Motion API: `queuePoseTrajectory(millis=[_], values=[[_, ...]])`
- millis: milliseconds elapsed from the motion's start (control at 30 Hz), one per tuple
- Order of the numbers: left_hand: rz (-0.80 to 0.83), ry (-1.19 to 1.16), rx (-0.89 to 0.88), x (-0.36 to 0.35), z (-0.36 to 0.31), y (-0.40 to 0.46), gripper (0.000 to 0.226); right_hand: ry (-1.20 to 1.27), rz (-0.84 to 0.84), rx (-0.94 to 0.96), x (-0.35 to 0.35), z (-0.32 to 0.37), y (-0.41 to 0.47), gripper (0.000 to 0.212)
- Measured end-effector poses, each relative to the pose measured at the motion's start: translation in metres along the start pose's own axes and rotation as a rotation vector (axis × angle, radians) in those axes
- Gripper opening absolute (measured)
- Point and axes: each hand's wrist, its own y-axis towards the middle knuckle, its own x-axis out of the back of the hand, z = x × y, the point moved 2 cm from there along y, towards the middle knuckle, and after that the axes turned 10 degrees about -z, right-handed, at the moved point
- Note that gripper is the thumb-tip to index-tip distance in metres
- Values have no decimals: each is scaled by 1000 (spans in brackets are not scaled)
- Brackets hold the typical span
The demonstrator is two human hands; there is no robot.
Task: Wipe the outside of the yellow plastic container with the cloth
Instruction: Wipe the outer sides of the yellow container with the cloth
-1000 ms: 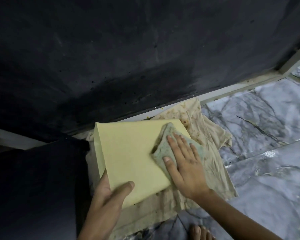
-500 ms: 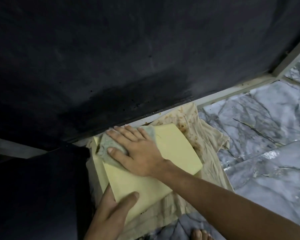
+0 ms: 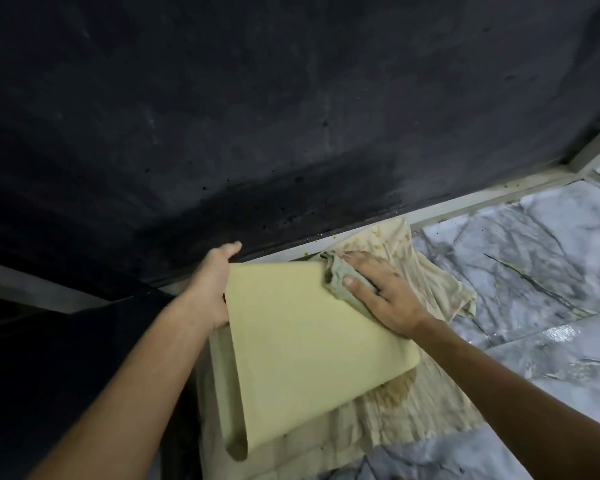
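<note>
The yellow plastic container [image 3: 302, 344] lies upside down on a stained beige rag, its flat bottom facing up and its near left corner lifted. My left hand [image 3: 210, 289] grips the container's far left edge, thumb side up. My right hand [image 3: 378, 292] presses a crumpled grey-green cloth [image 3: 340, 282] against the container's far right corner, fingers spread flat over it.
The stained beige rag [image 3: 413, 407] is spread under the container on a grey marble-patterned floor [image 3: 534, 254]. A dark wall [image 3: 257, 116] with a pale skirting strip rises just behind. A dark object fills the lower left.
My right hand slid the cloth from the container's far left to its far right corner. My left hand moved from the near edge to the far left edge. The container now looks closer.
</note>
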Motion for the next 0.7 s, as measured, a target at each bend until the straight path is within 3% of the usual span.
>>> queuePoseTrajectory(millis=[100, 167, 267, 367, 500, 633, 700], values=[[-3, 106, -57, -1, 0, 0, 31, 63, -145, -34, 5, 2, -6, 30], [-20, 118, -6, -1, 6, -9, 27, 127, -293, -107, 14, 9, -17, 24], [-16, 116, -10, 0, 14, -33, 20, 163, -487, -93, 30, 26, -42, 27], [-38, 105, -113, 7, 24, -65, 14, 155, -555, -46, 46, 51, -66, 34], [-75, 83, -154, 23, 48, -75, 30, 131, -533, 78, 51, 85, -81, 37], [-69, 40, -131, 30, 76, -72, 52, 231, -526, -46, 42, 97, -89, 35], [-80, 20, -88, 33, 90, -68, 61, 289, -539, -114, 39, 102, -94, 22]])
